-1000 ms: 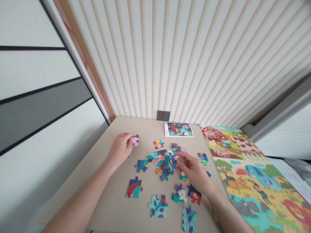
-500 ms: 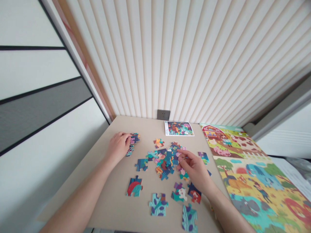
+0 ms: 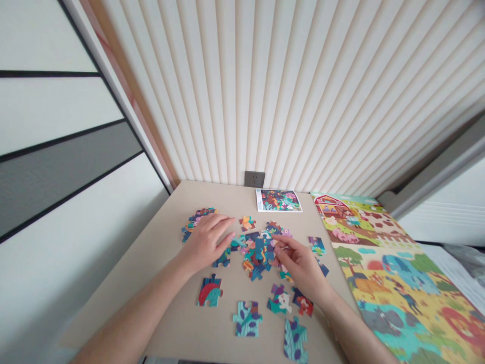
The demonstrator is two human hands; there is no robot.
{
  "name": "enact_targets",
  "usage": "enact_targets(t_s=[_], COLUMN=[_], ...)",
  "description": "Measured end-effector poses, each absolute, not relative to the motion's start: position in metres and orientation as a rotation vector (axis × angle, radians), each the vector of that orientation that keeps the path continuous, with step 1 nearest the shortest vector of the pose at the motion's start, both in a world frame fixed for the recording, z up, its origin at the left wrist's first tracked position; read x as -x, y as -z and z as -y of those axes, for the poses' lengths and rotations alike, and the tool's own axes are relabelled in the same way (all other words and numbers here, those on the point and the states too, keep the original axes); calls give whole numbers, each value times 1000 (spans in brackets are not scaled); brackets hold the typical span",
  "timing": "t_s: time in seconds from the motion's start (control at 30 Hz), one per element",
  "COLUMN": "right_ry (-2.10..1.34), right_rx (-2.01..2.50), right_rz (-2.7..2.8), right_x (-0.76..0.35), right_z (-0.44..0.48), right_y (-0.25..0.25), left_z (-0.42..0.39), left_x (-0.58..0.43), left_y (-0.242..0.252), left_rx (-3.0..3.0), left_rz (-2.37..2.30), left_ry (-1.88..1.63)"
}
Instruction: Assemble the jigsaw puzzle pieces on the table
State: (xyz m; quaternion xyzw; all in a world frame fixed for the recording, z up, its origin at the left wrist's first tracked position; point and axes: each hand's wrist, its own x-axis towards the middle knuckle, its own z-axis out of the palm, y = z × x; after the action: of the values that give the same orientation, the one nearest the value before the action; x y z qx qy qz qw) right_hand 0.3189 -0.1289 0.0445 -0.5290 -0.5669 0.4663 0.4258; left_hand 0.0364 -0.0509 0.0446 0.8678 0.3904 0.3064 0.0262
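Head view: your left hand (image 3: 207,243) lies flat on the worktop (image 3: 229,285), fingers (image 3: 223,227) spread, tips touching the pile of puzzle pieces (image 3: 257,253). Your right hand (image 3: 301,263) sits at the pile's right edge, fingers drawn together against the pieces; can't tell whether one is pinched. A joined cluster (image 3: 197,218) lies just beyond the left hand.

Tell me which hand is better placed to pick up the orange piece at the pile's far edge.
Left, likely. The left hand lies open with fingertips just beside the orange piece; the right hand is at the pile, farther off.
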Motion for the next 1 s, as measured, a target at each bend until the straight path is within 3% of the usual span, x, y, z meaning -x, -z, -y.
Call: enact_targets(t_s=[0.17,0.4,0.53,0.67,0.83,1.0], right_ry=[-1237,-1255,-889,-484,-410,-362], right_rx=[1264,1223,1403,1514,1434,1399], right_rz=[1455,1504,1620,1861,2185,2363], right_x=[-314,-313,-321,-331,-325,-314], right_z=[132,134,128,123,130,139], right_y=[-39,-37,-36,-36,-37,-36], left_z=[81,86,70,43,24,26], left_x=[-66,-69,-52,-18,13,10], left_y=[-47,-50,-52,-45,-33,-29], left_rx=[-2729,-2721,-2740,-2660,-2517,-2491], left_rz=[-905,-931,-1146,-1667,-2037,-1902], left_ry=[-722,-709,-754,-821,-654,-712])
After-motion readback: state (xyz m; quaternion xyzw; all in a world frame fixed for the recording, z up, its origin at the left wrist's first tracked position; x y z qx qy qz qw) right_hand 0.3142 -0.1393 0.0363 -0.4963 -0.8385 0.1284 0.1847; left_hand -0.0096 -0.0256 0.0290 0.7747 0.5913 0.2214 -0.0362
